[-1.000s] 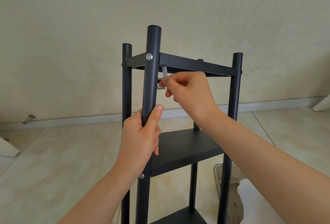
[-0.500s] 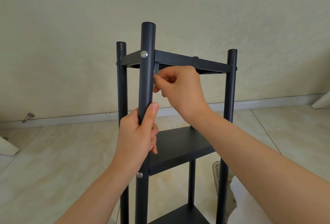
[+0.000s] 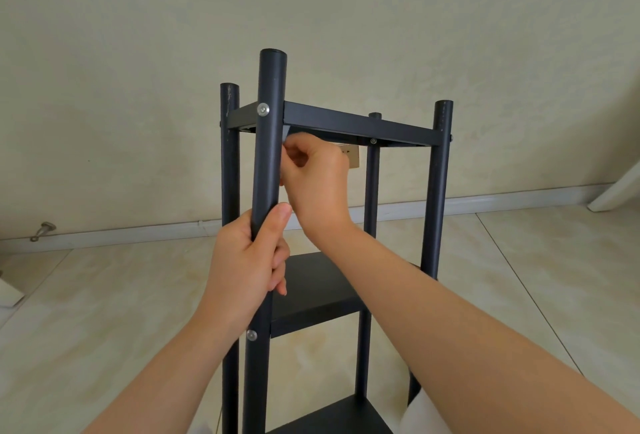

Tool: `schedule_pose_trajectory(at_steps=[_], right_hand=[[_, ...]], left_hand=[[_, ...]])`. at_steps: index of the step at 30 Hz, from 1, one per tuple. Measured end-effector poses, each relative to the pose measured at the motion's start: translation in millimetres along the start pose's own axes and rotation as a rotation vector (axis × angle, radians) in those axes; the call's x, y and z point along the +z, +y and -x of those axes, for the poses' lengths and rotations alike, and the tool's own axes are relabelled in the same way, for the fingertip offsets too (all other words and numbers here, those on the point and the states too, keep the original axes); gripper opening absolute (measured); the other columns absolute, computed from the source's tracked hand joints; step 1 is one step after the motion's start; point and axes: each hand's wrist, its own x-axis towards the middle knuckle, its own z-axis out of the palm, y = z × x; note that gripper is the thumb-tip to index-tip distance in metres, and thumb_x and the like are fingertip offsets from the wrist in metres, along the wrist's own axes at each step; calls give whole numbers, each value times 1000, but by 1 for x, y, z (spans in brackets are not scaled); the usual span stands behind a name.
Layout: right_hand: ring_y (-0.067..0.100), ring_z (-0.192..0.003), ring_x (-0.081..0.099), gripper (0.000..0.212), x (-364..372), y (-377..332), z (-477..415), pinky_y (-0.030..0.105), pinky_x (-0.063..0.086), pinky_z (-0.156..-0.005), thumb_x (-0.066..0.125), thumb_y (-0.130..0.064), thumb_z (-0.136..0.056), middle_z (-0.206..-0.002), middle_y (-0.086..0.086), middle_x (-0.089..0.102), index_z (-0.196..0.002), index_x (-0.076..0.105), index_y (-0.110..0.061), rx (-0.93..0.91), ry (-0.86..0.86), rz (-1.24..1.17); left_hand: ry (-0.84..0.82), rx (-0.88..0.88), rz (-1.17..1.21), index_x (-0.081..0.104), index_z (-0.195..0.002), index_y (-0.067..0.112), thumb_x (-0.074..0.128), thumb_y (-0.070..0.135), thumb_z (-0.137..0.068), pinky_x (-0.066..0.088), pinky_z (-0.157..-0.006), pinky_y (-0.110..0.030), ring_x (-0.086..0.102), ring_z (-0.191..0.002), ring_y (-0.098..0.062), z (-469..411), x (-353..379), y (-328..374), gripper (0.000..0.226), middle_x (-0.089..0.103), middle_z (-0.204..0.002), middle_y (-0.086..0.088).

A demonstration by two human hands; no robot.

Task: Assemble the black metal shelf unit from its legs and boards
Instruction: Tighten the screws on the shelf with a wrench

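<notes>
Head view: the shelf unit (image 3: 438, 191) stands upright on the floor (image 3: 104, 312), its top board (image 3: 356, 124) seated between four legs. The left hand (image 3: 247, 260) wraps its fingers round the front leg (image 3: 268, 143), steadying it. The right hand (image 3: 318, 184), fingers curled, pinches a small grey tool (image 3: 286, 131), mostly hidden, under the board's near corner. The step is probably tightening the corner screw (image 3: 263, 109). The next move calls for turning the tool while the leg is held square.
</notes>
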Motion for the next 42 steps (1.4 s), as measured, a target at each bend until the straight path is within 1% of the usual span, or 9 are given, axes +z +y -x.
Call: schedule_pose_trajectory(at_steps=[5, 9, 12, 17, 20, 23, 30, 34, 42], right_hand=[[17, -55, 39, 37, -5, 2, 1, 34, 42, -60, 55, -11, -99, -58, 19, 55, -67, 59, 8, -22, -119, 17], [8, -44, 36, 42, -16, 7, 1, 12, 29, -53, 55, -8, -96, -38, -11, 37, -54, 56, -11, 43, -208, 50], [6, -41, 37, 28, -23, 5, 0, 11, 30, -48, 56, -7, -93, -35, -12, 36, -69, 70, 2, 120, -249, 17], [6, -43, 34, 26, -29, -7, -3, 9, 31, -48, 61, -10, -90, -41, -8, 38, -69, 73, -3, 126, -255, 1], [10, -49, 37, 25, -32, -12, -3, 13, 35, -51, 61, -10, -89, -56, 22, 49, -69, 72, 1, 110, -263, -2], [17, -53, 39, 25, -33, -15, -2, 21, 39, -54, 60, -10, -89, -66, 31, 54, -69, 71, 2, 107, -254, -13], [13, -48, 37, 47, -27, -21, 0, 19, 35, -54, 59, -9, -93, -57, 19, 53, -48, 58, -23, 113, -304, -53], [2, -41, 46, 43, -25, -20, 2, 18, 38, -57, 58, -11, -95, -50, -1, 59, -54, 61, -20, 115, -309, -56], [4, -45, 52, 37, -16, -13, 3, 21, 47, -62, 59, -16, -97, -50, -3, 60, -61, 66, -13, 81, -299, -52]], left_hand=[[-13, -6, 3, 54, -73, 18, 55, 64, -77, 46, -40, -25, 41, -35, -11, 0, -2, 0, 46, 44, -48, 3], [-32, -23, -2, 54, -75, 18, 56, 62, -77, 47, -42, -25, 42, -36, -11, 0, -6, 1, 44, 45, -49, 2], [-33, -31, 1, 53, -74, 18, 57, 61, -77, 48, -43, -24, 42, -37, -12, 2, -9, 1, 43, 45, -49, 2], [-34, -29, 7, 52, -71, 20, 57, 61, -77, 48, -43, -26, 40, -37, -13, 3, -12, 1, 42, 44, -50, 0], [-33, -31, -6, 53, -73, 18, 57, 62, -77, 48, -43, -25, 42, -38, -13, 3, -13, 0, 44, 45, -50, -1], [-33, -39, -3, 53, -74, 17, 57, 63, -77, 49, -44, -25, 42, -38, -14, 4, -15, -2, 46, 45, -51, -1], [-41, -47, -13, 52, -74, 16, 56, 64, -77, 50, -46, -24, 42, -39, -13, 6, -20, -3, 49, 46, -51, 0], [-51, -44, -16, 52, -73, 16, 56, 63, -78, 50, -46, -24, 42, -38, -14, 7, -22, -2, 48, 45, -50, 0], [-58, -52, -42, 51, -72, 16, 54, 62, -78, 50, -47, -23, 43, -40, -14, 8, -23, 0, 46, 45, -48, 1]])
